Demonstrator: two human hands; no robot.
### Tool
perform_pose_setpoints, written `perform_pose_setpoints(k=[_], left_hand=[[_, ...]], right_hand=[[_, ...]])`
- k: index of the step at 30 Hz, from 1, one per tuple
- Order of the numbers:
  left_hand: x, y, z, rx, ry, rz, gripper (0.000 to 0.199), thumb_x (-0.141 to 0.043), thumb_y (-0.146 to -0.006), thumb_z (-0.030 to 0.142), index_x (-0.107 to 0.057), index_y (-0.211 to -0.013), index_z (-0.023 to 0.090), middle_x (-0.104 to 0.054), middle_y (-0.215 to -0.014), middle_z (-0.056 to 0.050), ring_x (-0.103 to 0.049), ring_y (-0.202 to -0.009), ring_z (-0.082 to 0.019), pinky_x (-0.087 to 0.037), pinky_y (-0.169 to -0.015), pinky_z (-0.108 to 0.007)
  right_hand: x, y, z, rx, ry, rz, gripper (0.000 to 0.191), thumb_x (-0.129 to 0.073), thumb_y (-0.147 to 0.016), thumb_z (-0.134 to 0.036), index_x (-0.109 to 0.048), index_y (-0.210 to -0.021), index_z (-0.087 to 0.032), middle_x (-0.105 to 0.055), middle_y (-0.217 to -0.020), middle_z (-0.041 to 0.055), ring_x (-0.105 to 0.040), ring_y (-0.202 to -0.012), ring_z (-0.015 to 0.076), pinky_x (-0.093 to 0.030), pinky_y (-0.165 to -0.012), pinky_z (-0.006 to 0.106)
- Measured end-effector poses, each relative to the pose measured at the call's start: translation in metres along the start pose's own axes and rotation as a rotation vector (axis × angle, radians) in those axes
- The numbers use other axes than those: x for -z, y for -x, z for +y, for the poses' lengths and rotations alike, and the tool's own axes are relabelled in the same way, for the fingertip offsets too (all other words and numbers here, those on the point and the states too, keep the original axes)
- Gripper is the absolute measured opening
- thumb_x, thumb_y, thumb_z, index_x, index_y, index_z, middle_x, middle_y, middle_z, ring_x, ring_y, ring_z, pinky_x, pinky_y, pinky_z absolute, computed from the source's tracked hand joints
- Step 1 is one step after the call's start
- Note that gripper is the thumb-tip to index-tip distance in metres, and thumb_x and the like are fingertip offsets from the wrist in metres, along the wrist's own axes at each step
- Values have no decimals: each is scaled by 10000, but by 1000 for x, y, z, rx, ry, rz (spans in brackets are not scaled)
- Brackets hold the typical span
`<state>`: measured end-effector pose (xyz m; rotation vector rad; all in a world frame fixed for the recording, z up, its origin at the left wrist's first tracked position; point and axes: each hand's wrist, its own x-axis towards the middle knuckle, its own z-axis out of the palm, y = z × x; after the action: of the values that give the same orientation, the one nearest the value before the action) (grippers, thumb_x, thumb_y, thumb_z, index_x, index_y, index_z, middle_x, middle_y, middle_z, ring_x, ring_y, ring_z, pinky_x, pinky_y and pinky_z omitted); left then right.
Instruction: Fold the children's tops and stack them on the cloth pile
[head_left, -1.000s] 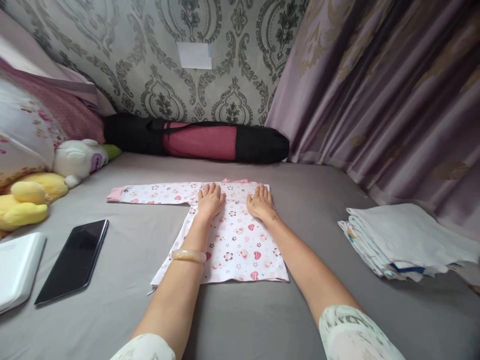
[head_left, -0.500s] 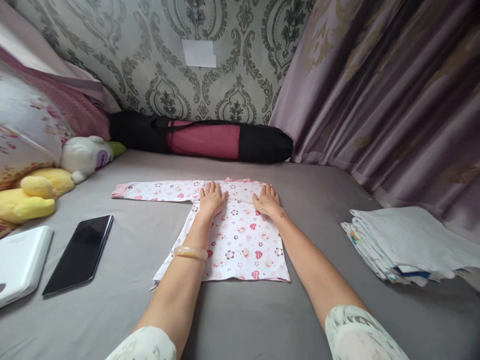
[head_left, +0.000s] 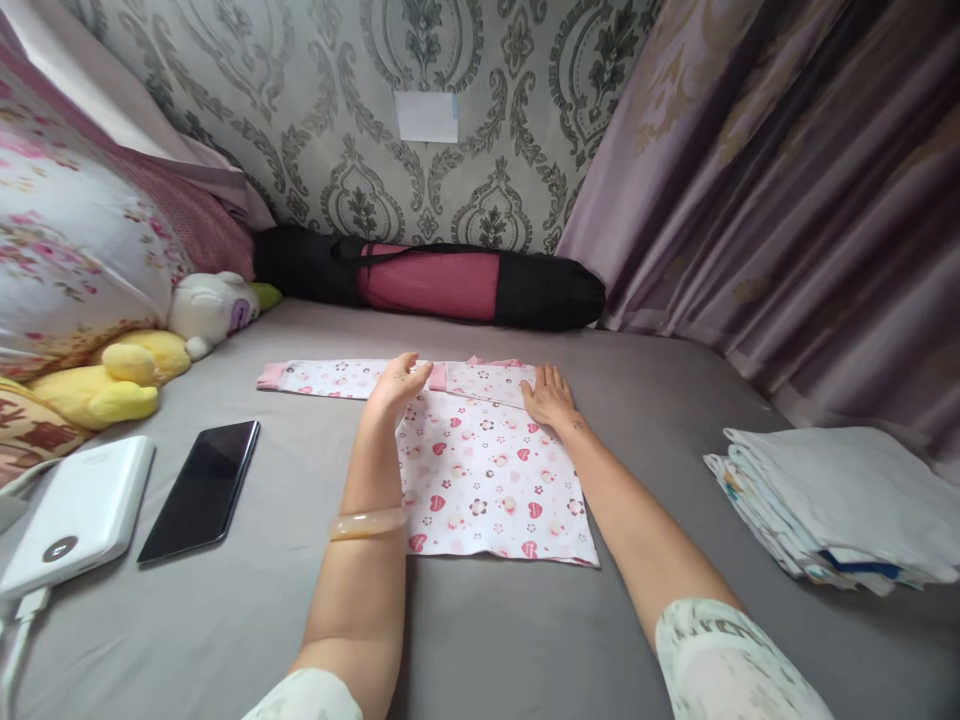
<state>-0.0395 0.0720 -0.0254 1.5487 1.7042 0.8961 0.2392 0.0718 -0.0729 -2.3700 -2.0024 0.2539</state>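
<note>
A white long-sleeved child's top (head_left: pixel 487 480) with pink hearts and flowers lies flat on the grey sheet. One sleeve stretches left to a pink cuff (head_left: pixel 271 376); the other is folded across the top's upper part, its pink cuff (head_left: pixel 438 377) near the middle. My left hand (head_left: pixel 400 386), below a pale bangle, is turned on its edge at the left shoulder, thumb apart from the fingers, which partly hide each other. At the right shoulder, my right hand (head_left: pixel 550 398) rests flat on the folded sleeve with fingers stretched out.
A black phone (head_left: pixel 201 490) and a white power bank (head_left: pixel 86 515) with a cable lie left. Plush toys (head_left: pixel 214 308) and a floral pillow (head_left: pixel 75 230) are behind them. Folded clothes (head_left: pixel 840 495) are stacked right. A black-and-red long bag (head_left: pixel 431 285) lies along the wall.
My left hand has shifted left and turned from flat onto its edge, uncovering the folded sleeve's pink cuff. My right hand stays on the right shoulder. The view has swung slightly left.
</note>
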Motion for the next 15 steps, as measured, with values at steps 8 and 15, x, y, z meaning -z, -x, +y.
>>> perform_pose_setpoints(k=[8,15], left_hand=[[11,-4,-14,134,118,55,444,-591,-812,380,-634,-1158,106,-657,-1211,-177,-656,-1041,-263,-529,-838,-332],[11,-13,-33,185,171,102,316,-610,-768,366,-664,-1003,161,-697,-1075,-128,-669,-992,-246,-528,-833,-319]], right_hand=[[8,13,-37,155,20,92,667,-151,-995,-411,-161,-1547,-38,-89,-1628,132,-35,-1497,226,13,-1196,405],[-7,1,-43,118,-38,13,663,-152,-990,-447,-183,-1553,-99,-93,-1633,101,-31,-1496,254,-31,-1193,462]])
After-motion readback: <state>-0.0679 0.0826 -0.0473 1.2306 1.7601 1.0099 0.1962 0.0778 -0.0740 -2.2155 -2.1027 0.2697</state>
